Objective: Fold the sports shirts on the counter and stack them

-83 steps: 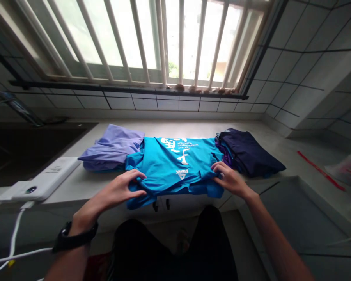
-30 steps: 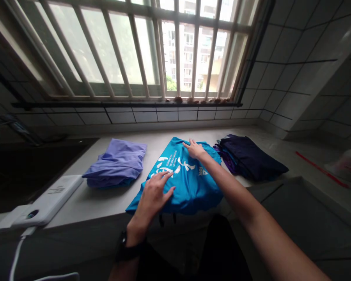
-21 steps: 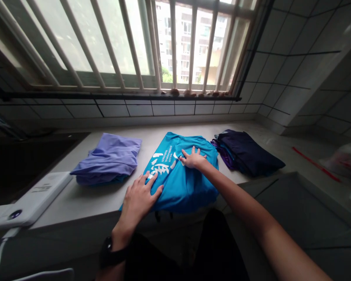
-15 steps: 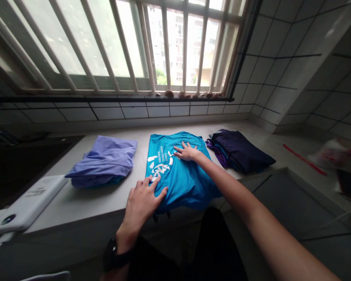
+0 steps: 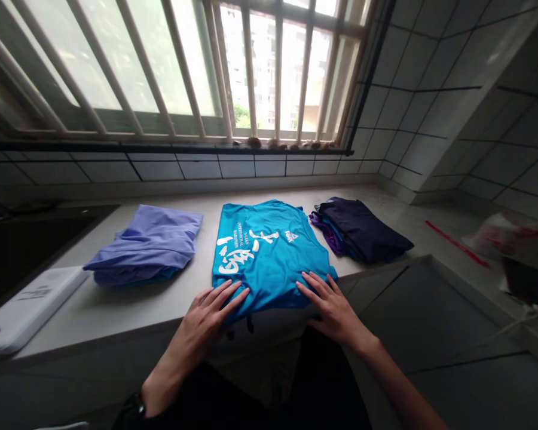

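Observation:
A bright blue T-shirt (image 5: 273, 257) with white lettering lies spread at the counter's front edge, its near part hanging slightly over. My left hand (image 5: 213, 307) rests on its near left corner, fingers stretched out on the cloth. On the near right part lies my right hand (image 5: 329, 304), fingers flat and a little apart. Both thumbs are partly hidden at the hanging edge. Left of the shirt sits a folded lavender garment (image 5: 155, 242) with some blue cloth under it. To the right is a pile of folded dark navy clothes (image 5: 363, 230) with purple showing at its side.
The pale counter (image 5: 179, 304) ends at a dark sink (image 5: 40, 239) on the left. A white box-shaped device (image 5: 33, 307) lies near the front left edge. Off to the right are a red strip (image 5: 457, 243) and a plastic bag (image 5: 497, 236). A barred window is behind.
My right hand has drawn back from the shirt's middle to its near right edge, uncovering the print. My left hand has moved slightly towards me. The view has shifted a little.

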Demonstrator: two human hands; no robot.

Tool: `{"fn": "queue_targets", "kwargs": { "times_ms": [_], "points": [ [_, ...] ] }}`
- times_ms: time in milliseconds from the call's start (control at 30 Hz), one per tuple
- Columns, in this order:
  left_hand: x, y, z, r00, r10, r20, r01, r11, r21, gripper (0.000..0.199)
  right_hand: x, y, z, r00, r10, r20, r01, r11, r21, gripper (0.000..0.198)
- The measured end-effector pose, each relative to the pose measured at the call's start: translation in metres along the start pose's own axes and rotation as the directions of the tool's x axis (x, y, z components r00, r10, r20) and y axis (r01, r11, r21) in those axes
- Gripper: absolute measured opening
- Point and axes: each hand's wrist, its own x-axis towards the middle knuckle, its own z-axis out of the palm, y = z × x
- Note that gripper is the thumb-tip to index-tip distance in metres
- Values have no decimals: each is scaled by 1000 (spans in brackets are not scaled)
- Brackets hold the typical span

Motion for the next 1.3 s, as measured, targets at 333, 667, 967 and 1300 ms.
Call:
{"fn": "queue_targets", "kwargs": {
  "times_ms": [333,667,967,1300],
  "points": [
    [11,0,-4,994,-47,-102,38,995,-89,53,16,26,47,945,11,-326,-9,1000,9,47],
    [-11,24,-79,920,-330,-209,225,885,-407,32,18,-7,-72,935,-90,-342,222,902,370,45],
    [125,-22,-123,765,-631,-130,588,766,-261,41,145,25,-128,976,70,-207,-51,994,94,46],
    [129,-36,-29,948,-203,243,258,940,-222,45,142,5,-59,975,212,66,-209,977,-48,41]
  ]
}}
